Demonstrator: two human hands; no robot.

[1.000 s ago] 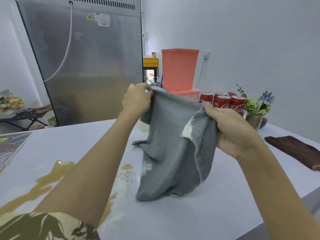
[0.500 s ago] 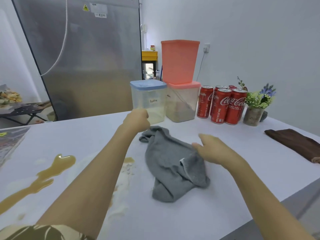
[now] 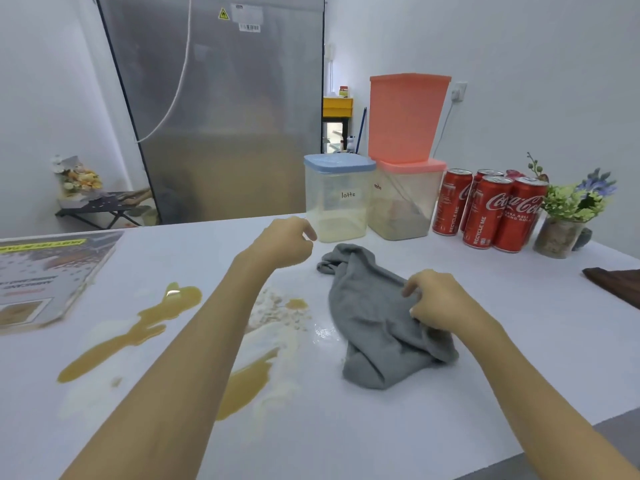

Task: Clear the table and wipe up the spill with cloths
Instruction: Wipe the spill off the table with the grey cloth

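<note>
**Grey cloth on the desk, right hand gripping it**

The steel fridge (image 3: 221,109) fills the back, far beyond both hands. The white desk (image 3: 398,427) carries everything else and runs under both arms.

The spill (image 3: 138,332) lies left of the left forearm as a long brown streak, with a second brown pool (image 3: 244,386) just to the right of that forearm and pale crumbs (image 3: 277,311) between the two arms. A flat printed box (image 3: 45,278) sits on the desk, well left of the left hand.

The grey cloth (image 3: 370,320) lies crumpled on the desk, under and left of the right hand. The right hand (image 3: 440,303) rests on the cloth's right side, its grip narrow, fingers curled and pinching a fold. The left hand (image 3: 284,242) hovers apart from the cloth, just left of its far corner; its grip is loosely curled and holds nothing.

Beyond the left hand stands the blue-lidded tub (image 3: 337,199) marked "latte", very near its fingertips. Right of that is a pink-lidded tub (image 3: 405,200) with a pink bin (image 3: 405,116) standing on it. Beyond the right hand are red cans (image 3: 491,209) in a cluster, and right of them a small plant pot (image 3: 557,237). A brown cloth (image 3: 616,284) lies at the desk's edge, well right of the right hand.
</note>
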